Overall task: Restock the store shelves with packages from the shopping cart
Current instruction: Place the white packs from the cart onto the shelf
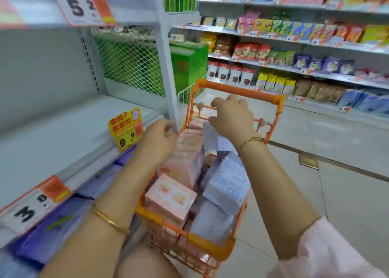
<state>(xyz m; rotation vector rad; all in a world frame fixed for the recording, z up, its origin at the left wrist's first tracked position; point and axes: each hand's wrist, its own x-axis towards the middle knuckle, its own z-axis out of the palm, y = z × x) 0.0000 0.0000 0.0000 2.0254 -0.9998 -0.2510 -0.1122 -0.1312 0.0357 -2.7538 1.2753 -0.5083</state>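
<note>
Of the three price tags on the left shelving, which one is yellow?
The 9 9 tag at the edge of the middle shelf; the 5 2 tag and 3 8 tag are white and orange.

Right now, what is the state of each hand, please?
Left hand: fingers curled over the pink packages; grip cannot be told.
Right hand: grips a pale package above the shopping cart.

yellow price tag [125, 130] left | green boxes [187, 63] centre | snack bags [294, 52] right | brass floor plate [308, 161]
</note>
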